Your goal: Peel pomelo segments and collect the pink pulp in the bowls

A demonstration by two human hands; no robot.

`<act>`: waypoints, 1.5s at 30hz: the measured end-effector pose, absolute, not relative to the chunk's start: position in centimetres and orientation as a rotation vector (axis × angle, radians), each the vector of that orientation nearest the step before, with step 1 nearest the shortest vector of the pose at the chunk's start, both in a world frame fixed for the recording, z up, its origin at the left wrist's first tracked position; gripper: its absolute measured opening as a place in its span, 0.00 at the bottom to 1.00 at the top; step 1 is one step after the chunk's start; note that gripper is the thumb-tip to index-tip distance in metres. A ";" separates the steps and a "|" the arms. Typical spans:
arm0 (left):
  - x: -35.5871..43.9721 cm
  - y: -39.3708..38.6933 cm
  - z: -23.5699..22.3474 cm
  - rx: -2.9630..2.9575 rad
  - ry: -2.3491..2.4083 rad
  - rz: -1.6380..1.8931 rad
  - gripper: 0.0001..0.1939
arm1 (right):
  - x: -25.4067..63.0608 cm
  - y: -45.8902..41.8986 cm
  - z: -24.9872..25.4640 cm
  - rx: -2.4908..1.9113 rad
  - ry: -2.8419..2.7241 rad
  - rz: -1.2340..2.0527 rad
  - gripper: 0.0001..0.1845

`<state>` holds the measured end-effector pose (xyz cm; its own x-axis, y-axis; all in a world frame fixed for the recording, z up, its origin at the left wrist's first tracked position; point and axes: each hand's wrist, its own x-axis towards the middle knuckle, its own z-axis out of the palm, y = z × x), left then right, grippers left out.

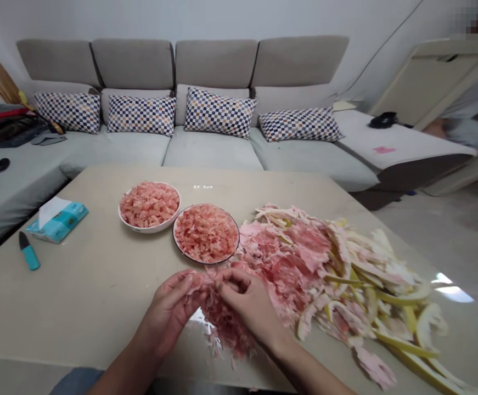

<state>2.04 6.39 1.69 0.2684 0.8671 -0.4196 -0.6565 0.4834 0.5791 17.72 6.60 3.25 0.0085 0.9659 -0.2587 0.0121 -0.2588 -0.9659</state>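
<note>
My left hand and my right hand meet low over the table, just in front of a dark-rimmed plate heaped with pink pomelo flesh. Between the left thumb and fingers is a pale pink piece of pomelo. The right thumb and index finger pinch the same piece at its other edge. Beneath the hands lies a loose pile of pink membrane scraps, partly hidden by the right hand. Left of the plate stands a white bowl, also piled with pomelo flesh.
A large heap of membranes and yellow-green pomelo peel covers the table's right side. At the left lie a tissue pack and a small knife with a teal handle. A sofa with checked cushions stands behind; a person is partly visible far right.
</note>
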 end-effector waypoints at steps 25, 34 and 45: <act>4.9 5.6 3.0 0.499 0.856 1.165 0.08 | 17.8 5.7 3.7 -1.292 -1.081 1.161 0.16; 5.2 5.9 2.6 0.454 0.906 1.131 0.11 | 18.8 5.2 3.0 -1.230 -0.861 1.229 0.18; 5.0 6.1 2.4 0.340 0.872 1.128 0.11 | 20.3 4.9 3.5 -1.646 -1.689 0.677 0.12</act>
<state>5.01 6.12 2.41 0.1528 0.8888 -0.4320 -0.6416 0.4217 0.6406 20.34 4.86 3.52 0.0250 0.9938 0.1088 0.6434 0.0673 -0.7625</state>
